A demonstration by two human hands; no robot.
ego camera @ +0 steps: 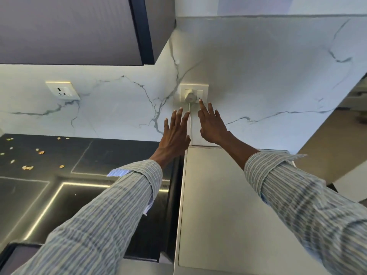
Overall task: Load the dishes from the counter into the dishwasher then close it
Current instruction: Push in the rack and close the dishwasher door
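Observation:
Both arms reach forward to the marble wall. My right hand (211,124) has its fingers straight, and the index fingertip touches the switch on a white wall socket (194,93). A white plug sits in that socket and its cord (190,111) hangs down. My left hand (174,133) is stretched flat just below and left of the socket, beside the cord, holding nothing. The flat grey top of an appliance (218,205) lies under my right arm. No dishes are in view.
A black counter (111,153) lies at the left with small golden crumbs (27,167) scattered on it. A second wall socket (62,90) is at the far left. A dark cabinet (79,26) hangs overhead. The wall ends at the right.

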